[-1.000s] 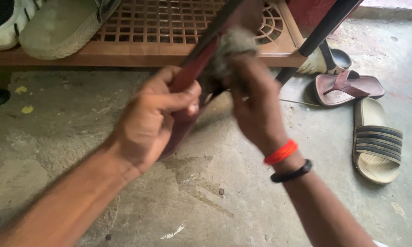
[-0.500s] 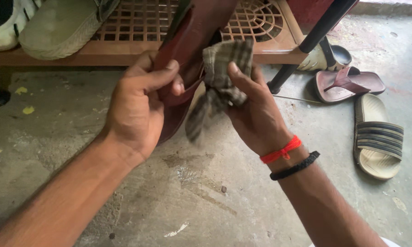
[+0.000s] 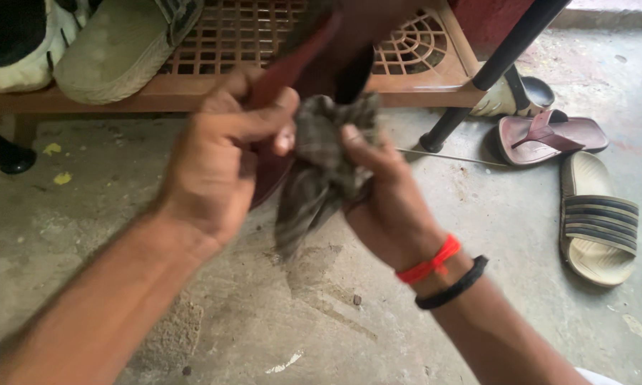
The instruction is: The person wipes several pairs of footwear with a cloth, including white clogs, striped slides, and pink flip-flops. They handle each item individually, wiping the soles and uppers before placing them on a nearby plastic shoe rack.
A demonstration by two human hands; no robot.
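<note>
Grey concrete floor (image 3: pixel 192 314), stained, small debris scattered. Far side: low brown wooden lattice-top bench (image 3: pixel 435 89); on its left end, white shoe (image 3: pixel 18 46) beside pale olive canvas shoe (image 3: pixel 118 50). Floor at right: maroon thong sandal (image 3: pixel 549 135), beige slide sandal with dark striped strap (image 3: pixel 598 221) nearer, pale shoe (image 3: pixel 510 96) beyond.

No packages, labels, signs or screens appear anywhere in this view; nothing here carries a printed panel, a display or a wrapper of any kind.
</note>
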